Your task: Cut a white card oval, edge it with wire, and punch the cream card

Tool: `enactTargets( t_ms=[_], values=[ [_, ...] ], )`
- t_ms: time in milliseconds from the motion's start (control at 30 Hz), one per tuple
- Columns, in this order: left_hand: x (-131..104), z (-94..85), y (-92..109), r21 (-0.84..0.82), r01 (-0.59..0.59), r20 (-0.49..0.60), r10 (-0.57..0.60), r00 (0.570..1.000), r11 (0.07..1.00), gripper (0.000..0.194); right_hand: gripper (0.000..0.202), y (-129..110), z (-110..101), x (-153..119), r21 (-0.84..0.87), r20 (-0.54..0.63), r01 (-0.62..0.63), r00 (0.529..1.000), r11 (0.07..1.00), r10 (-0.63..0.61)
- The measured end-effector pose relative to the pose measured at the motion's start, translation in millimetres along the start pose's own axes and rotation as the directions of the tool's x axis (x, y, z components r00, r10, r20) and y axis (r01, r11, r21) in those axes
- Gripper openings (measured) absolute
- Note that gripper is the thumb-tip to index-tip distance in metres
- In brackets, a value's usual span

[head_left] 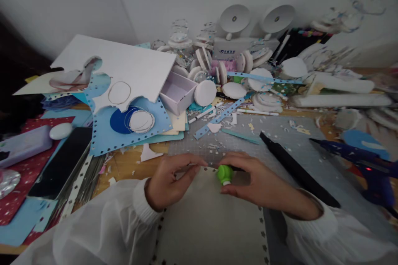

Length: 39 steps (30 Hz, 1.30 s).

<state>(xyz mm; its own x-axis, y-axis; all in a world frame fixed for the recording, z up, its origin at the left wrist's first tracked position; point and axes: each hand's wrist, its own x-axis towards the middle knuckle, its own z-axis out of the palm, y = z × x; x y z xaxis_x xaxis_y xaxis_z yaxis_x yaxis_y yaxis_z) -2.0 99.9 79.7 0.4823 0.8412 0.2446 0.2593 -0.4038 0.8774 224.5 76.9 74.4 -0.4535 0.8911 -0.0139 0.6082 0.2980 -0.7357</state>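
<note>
A pale sheet of paper (211, 223) lies in front of me, with star-shaped holes along its left, right and top edges. My right hand (248, 169) grips a small green craft punch (224, 174) at the sheet's top edge, thumb below and fingers above. Close by on the left, my left hand (177, 176) pinches the top edge of the sheet between thumb and forefinger. The far side of the punch is hidden by my fingers.
A black knife-like tool (298, 169) and a blue glue gun (363, 161) lie to the right on a grey cutting mat (258, 126). White foam discs (205, 92), a lilac box (177, 91) and punched blue paper (102, 140) crowd the back. At left lies a phone (62, 163).
</note>
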Motion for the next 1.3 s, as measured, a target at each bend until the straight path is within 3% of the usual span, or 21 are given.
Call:
enactTargets(
  t_ms=[233, 700, 1000, 1067, 1200, 1300],
  values=[
    [0, -0.1, -2, 0.002, -0.010, -0.008, 0.010, 1.000, 1.000, 0.016, 0.029, -2, 4, 1, -0.002, -0.030, -0.028, 0.999, 1.000, 0.028],
    [-1, -0.3, 2, 0.038, -0.054, -0.041, 0.055, 0.998, 0.998, 0.016, 0.018, -10, 6, 0, -0.029, -0.089, 0.090, 0.992, 0.995, -0.093],
    [-1, -0.4, -1, 0.047, -0.028, 0.043, 0.026, 0.999, 0.999, 0.017, 0.016, -8, 9, 2, -0.044, -0.124, 0.117, 0.985, 0.992, -0.122],
    [0, -2.7, 1, 0.098, -0.063, 0.052, 0.058, 0.997, 0.993, 0.018, 0.015, -8, 10, 3, -0.055, -0.124, 0.122, 0.984, 0.991, -0.128],
    [-1, -11.2, 17, 0.322, -0.263, 0.099, 0.244, 0.965, 0.909, 0.026, 0.015, -9, 12, 3, -0.083, -0.129, 0.145, 0.979, 0.986, -0.155],
    [-2, -14.1, 36, 0.474, -0.309, 0.216, 0.231, 0.949, 0.824, 0.032, 0.016, -10, 15, 2, -0.102, -0.135, 0.158, 0.976, 0.982, -0.171]
  ],
)
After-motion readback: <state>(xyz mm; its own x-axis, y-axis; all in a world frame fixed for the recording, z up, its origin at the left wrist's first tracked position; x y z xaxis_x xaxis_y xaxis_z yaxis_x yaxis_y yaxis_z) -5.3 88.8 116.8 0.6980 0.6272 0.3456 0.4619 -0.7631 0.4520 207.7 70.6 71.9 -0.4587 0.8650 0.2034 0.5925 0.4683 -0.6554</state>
